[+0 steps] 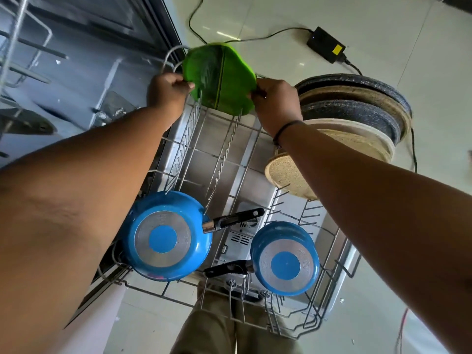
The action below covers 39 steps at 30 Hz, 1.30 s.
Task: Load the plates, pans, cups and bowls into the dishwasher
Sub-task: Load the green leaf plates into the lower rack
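1. The rack [255,139] of the dishwasher is pulled out over the pale floor [357,26], seen from above.
2. The left hand [167,92] grips the left edge of the green plates [219,77], fingers curled shut on the rim.
3. The right hand [277,102] pinches the right edge of the same green plates, fingers closed on the rim; a dark band [286,129] circles that wrist.
4. The green plates stand on edge at the far end of the rack, their lower edge down among the tines (there seem to be two, pressed face to face, with a dark seam between them).
5. To the right of them, a row of plates [357,111] stands on edge along the right side of the rack: dark speckled ones farthest, pale and tan ones nearer.
6. A large blue pan [166,236] lies upside down at the near left of the rack, its black handle pointing right.
7. A small blue pan [286,259] lies upside down at the near right, its black handle pointing left, toward the big pan.
8. The two pans are apart, with bare rack between them.
9. On the floor beyond the rack lies a black power brick [325,44] with its cable.
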Tool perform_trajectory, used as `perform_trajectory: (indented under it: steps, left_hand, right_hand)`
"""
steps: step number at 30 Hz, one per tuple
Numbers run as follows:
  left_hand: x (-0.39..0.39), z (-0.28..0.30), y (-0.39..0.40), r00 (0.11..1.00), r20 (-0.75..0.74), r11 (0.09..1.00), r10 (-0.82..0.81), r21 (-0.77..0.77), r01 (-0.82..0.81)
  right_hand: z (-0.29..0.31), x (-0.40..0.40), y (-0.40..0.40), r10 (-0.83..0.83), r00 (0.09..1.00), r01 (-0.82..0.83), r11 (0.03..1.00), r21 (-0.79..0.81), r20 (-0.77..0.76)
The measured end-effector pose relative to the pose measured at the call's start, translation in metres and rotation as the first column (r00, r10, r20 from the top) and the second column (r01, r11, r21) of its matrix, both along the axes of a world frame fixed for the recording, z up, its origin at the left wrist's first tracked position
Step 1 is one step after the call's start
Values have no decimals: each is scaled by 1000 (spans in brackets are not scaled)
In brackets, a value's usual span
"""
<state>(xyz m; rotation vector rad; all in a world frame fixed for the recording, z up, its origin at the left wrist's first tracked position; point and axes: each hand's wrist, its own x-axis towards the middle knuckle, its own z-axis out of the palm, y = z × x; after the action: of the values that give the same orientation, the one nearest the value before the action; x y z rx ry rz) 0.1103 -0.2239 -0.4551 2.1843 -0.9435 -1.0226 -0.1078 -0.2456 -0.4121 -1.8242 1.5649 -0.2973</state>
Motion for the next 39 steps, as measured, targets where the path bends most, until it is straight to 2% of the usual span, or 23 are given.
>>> perform_trajectory:
  steps: [8,15,18,21,24,26,28,31,34,38,39]
  left_hand:
    - [-12,4,7,991,131,999,-13,-32,18]
    - [-36,20,64,976,211,998,-54,32,49]
    - [-44,37,109,961,236,988,-148,77,133]
    - [-52,66,166,935,264,970,-238,113,215]
    - [-63,106,230,929,189,942,-318,178,286]
    - [-67,140,274,902,205,912,-380,246,329]
    - [-73,173,315,868,254,888,-428,299,350]
    - [-82,239,374,795,336,849,-505,361,387]
    - [-88,289,424,687,453,819,-569,392,419]
    - [-89,334,485,688,522,853,-505,423,305]
    - [-89,343,502,725,508,870,-465,414,268]
  right_hand:
    - [-1,6,7,-68,997,71,995,70,-44]
    - [25,-7,35,-187,981,179,974,142,45]
    - [38,-15,72,-50,999,53,989,141,-22]
    - [59,-23,116,90,992,-69,975,209,-92]
    - [84,-31,160,240,956,-180,935,307,-170]
    - [109,-33,187,345,918,-255,891,376,-195]
    - [136,-36,215,484,839,-365,838,405,-247]
    - [183,-34,252,706,623,-593,707,385,-336]
    - [222,-24,281,816,445,-762,562,323,-369]
    - [269,9,326,883,220,-913,336,231,-416]
    - [280,19,341,889,174,-936,283,210,-423]
